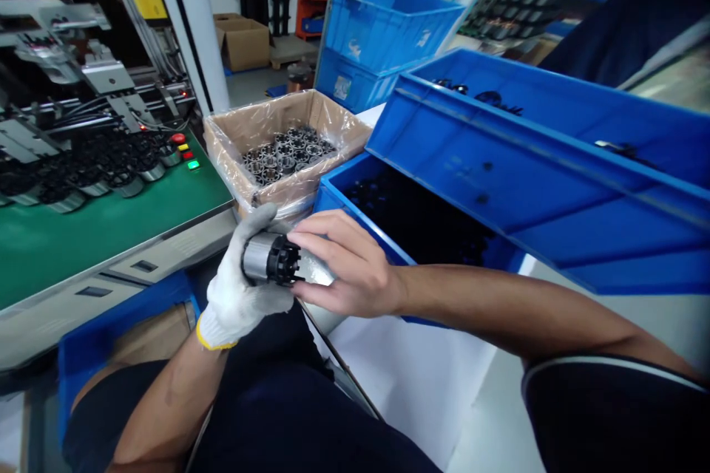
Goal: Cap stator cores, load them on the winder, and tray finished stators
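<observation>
A motor stator point(258, 259), a silver metal cylinder lying on its side, rests in my left hand point(236, 288). That hand wears a white knitted glove with a yellow cuff, its fingers wrapped round the metal. On the stator's right end sits a black plastic end cap point(284, 263) with prongs pointing right. My bare right hand point(355, 266) grips this cap at its rim, thumb below and fingers above. Whether the cap is fully seated against the metal I cannot tell.
Left, a green bench point(166, 211) carries rows of black-topped stators point(127, 181) beside a machine. Ahead stands a plastic-lined carton point(222, 140) of metal cores. A blue crate point(355, 196) holds dark parts, under another tilted blue crate point(532, 185). A co-worker's arm shows top right.
</observation>
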Available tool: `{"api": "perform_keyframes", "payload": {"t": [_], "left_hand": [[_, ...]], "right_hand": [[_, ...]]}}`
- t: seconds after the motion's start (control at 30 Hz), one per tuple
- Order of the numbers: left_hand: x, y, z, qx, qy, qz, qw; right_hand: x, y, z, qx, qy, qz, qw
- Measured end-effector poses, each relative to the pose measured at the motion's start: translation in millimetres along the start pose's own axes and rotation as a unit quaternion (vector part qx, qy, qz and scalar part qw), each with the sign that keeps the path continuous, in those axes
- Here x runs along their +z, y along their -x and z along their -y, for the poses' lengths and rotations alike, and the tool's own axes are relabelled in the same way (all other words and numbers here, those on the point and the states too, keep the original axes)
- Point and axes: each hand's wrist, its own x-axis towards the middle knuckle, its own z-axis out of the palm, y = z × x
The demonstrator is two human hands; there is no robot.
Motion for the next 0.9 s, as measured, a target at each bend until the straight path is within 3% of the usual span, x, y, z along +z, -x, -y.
{"api": "perform_keyframes", "payload": {"t": [0.3, 0.43, 0.57, 0.63, 0.73, 0.9], "left_hand": [[-7.2, 3, -1, -0.017, -0.101, -0.01, 0.995], [-12.7, 4, -6, -0.1, -0.197, -0.001, 0.975], [-9.0, 3, -10, -0.161, -0.168, -0.023, 0.972], [-5.9, 3, -7, -0.12, -0.12, -0.042, 0.985], [-3.5, 5, -2, -0.021, -0.064, -0.043, 0.997], [-3.9, 11, -5, 0.035, -0.086, -0.008, 0.996]], "right_hand": [[4, 1, -6, -0.011, -0.022, -0.01, 1.0], [5, 3, -8, -0.007, -0.013, -0.002, 1.0], [6, 3, -9, -0.029, 0.01, 0.011, 0.999], [4, 2, -10, -0.018, -0.024, 0.003, 1.0], [0, 0, -12, 0.085, -0.125, -0.015, 0.988], [3, 4, -18, 0.239, -0.296, 0.03, 0.924]]}}
